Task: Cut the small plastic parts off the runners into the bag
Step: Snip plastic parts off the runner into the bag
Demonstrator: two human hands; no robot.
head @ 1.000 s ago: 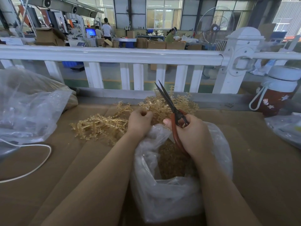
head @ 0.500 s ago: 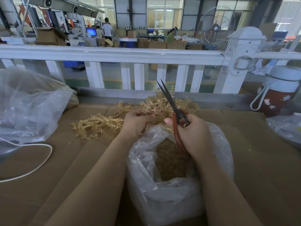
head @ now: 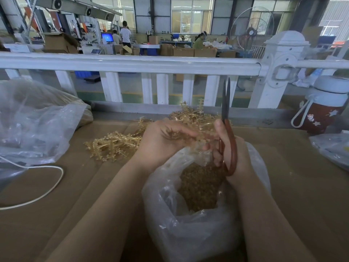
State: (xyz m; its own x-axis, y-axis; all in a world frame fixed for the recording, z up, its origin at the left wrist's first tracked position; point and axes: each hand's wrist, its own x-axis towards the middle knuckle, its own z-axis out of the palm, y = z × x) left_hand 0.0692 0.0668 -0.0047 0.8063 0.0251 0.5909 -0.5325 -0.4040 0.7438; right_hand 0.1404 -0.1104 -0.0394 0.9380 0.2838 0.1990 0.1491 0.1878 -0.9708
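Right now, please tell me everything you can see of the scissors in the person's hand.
The scissors have two thin, dark, pointed blades, metal by their look, and large looped handles coated in reddish brown. The blades point up and away toward the white railing, their tips slightly apart. The right hand grips the handles, thumb laid along the top and fingers through the loop. They are held above the open mouth of the clear plastic bag. The blades cut nothing; the left hand holds a runner beside them.

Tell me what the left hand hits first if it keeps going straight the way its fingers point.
Probably the right hand gripping the scissors: the left hand, holding a runner, points rightward at it, just across the bag mouth. Depth is uncertain.
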